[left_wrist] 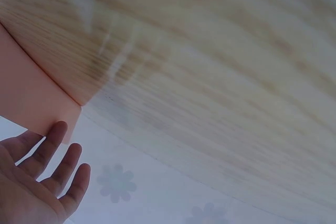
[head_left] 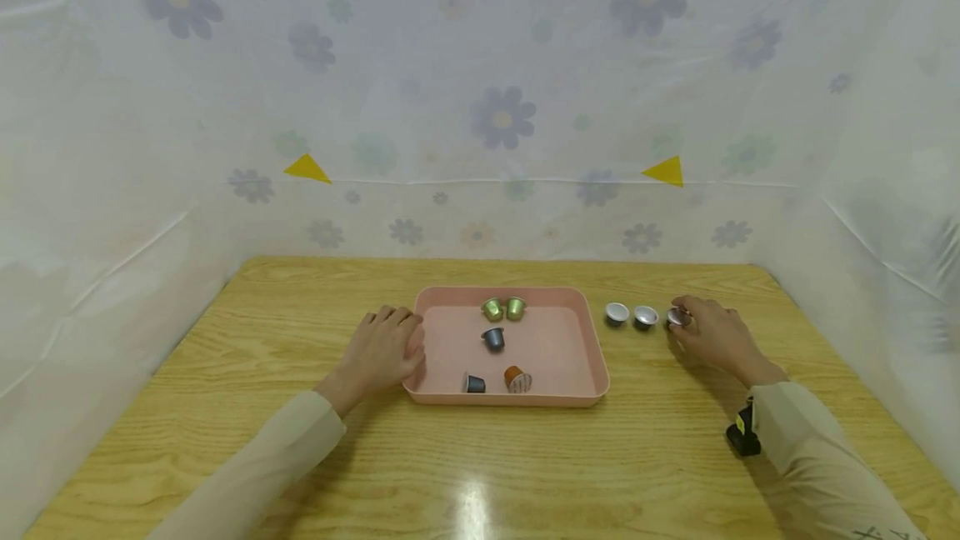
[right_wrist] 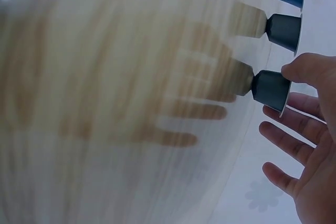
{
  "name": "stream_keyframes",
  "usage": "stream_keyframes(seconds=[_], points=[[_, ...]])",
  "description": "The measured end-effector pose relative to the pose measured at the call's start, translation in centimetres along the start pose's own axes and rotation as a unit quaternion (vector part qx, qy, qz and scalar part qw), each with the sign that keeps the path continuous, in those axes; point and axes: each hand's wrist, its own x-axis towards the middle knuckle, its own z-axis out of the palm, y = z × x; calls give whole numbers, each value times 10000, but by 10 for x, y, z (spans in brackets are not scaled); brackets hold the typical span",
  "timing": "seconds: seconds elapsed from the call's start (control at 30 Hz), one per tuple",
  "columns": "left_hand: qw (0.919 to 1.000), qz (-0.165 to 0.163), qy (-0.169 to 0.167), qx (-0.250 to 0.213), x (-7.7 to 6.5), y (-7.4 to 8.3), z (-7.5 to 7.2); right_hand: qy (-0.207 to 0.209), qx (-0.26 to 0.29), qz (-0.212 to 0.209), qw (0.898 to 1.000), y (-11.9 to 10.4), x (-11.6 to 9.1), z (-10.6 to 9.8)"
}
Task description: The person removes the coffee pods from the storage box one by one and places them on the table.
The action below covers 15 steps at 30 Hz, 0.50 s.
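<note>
At the left end of a pink tray, my left hand holds the rim. In the left wrist view its index finger lies against the tray's outer wall, while the thumb passes behind the edge. My right hand pinches the rightmost coffee capsule between thumb and index finger; the other fingers are spread. That dark capsule stands lid-up at the table surface. Two more lid-up capsules, a middle one and a left one, stand in line beside it.
Inside the tray lie two green capsules, a dark blue one, a dark one at the near wall and an orange one. A flowered curtain borders the wooden table.
</note>
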Motion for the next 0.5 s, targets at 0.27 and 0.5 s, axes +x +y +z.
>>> stream_keyframes(seconds=[0.27,0.5], points=[[10000,13,47,8,0,0,-1,-66,40,22,10000,2,-1,1],[10000,-9,-11,21,0,1,-1,-115,69,87,9999,2,0,1]])
